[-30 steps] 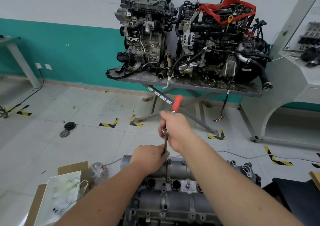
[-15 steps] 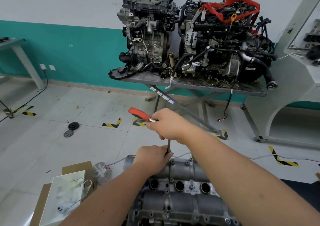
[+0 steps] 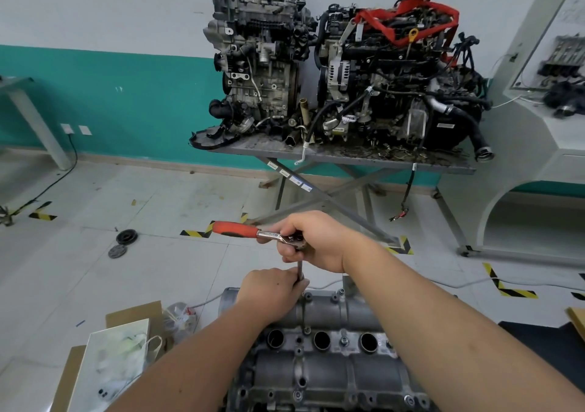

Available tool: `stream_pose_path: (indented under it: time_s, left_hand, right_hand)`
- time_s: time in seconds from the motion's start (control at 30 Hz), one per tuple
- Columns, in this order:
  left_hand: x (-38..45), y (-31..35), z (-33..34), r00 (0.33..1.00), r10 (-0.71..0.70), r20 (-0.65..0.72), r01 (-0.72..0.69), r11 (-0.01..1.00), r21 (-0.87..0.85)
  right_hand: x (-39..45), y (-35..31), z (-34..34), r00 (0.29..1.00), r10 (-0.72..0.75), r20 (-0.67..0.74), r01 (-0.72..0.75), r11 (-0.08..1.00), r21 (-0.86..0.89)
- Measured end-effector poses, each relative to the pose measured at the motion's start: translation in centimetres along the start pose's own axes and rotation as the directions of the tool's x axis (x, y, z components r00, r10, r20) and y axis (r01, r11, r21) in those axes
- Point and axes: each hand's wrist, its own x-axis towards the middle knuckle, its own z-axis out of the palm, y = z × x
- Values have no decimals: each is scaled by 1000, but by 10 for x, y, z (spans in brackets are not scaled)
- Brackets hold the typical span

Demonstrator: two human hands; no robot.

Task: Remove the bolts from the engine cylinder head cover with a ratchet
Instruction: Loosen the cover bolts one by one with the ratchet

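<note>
Right hand grips ratchet at its head, red handle pointing left. Left hand pinches the extension just above the cover, at its far edge, bottom centre of view.

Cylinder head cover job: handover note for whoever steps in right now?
Right hand: grips the ratchet at its head end; red handle points left.
Left hand: holds the extension bar low down, steadying it on a bolt at the far edge of the cylinder head cover.
Done: cannot tell how many bolts are out.
Left: this bolt not yet free; several bolts are visible across the cover.
</note>
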Motion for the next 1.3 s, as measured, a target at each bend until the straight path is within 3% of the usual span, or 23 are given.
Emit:
stream_pose_path:
  time_s: [0.27,0.63,0.8,0.9,0.97,1.07,1.17,1.23,1.3]
  left_hand:
    - [-1,0,-1,1000,6,11,-6,1000,0]
    - [-1,-2,3,999,16,-30,-15,1000,17]
    - [1,-1,4,1000,9,-24,-9,1000,0]
    - [3,-2,4,1000,1,-23,-2,999,-37]
    - [3,-2,5,999,-6,-33,4,998,-57]
    - [3,-1,4,1000,-5,-30,3,998,-67]
    - [2,-1,-2,1000,-15,-14,14,997,-75]
    - [-1,1,-5,1000,-17,-5,16,998,-68]
    - [-3,2,-8,1000,-22,13,23,997,-71]
  right_hand:
    - [-1,-6,-4,987,116,114,-122,991,51]
    - [0,-9,-4,969,237,72,-238,971,2]
    - [-5,-2,-3,986,167,-13,-161,968,192]
    - [-9,9,-1,985,60,-165,13,911,413]
    - [-14,20,1,965,-66,-253,179,873,454]
    - [-18,39,5,900,-225,-374,353,879,320]
    - [-23,56,10,813,-352,-464,383,923,-29]
    - [-26,61,13,712,-530,-460,449,848,-282]
    - [-24,63,13,566,-731,-380,527,676,-515]
